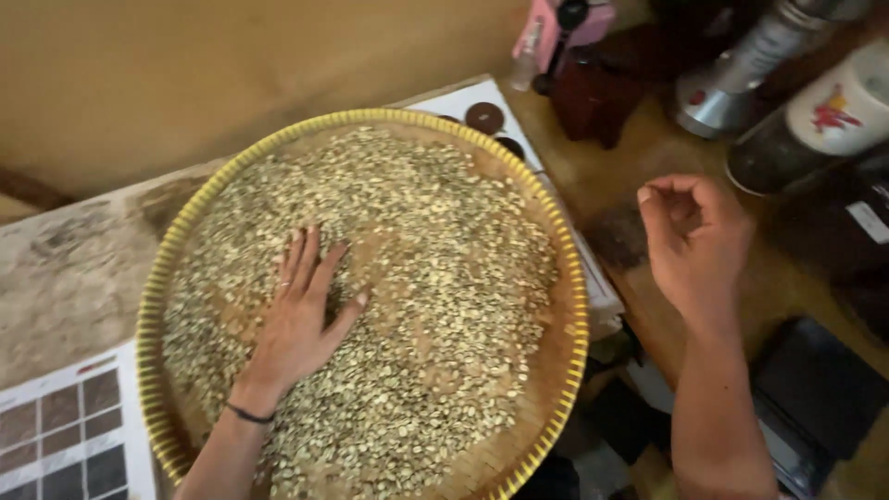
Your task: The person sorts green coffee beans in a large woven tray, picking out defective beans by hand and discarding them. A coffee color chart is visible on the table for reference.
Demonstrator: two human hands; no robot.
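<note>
We find the left hand [306,315] flat and released on the beans [417,278] in the tray [162,268]; right hand [690,236] loosely curled, apparently empty. We advise light, even sweeps.

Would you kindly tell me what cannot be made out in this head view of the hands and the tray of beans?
- Right hand: curled fingers hide whether it pinches anything.
- Woven tray: near rim cut off by the bottom edge.
- Beans under the flat left hand: covered by the palm.
- Metal flask: top cut off by the upper edge.
</note>
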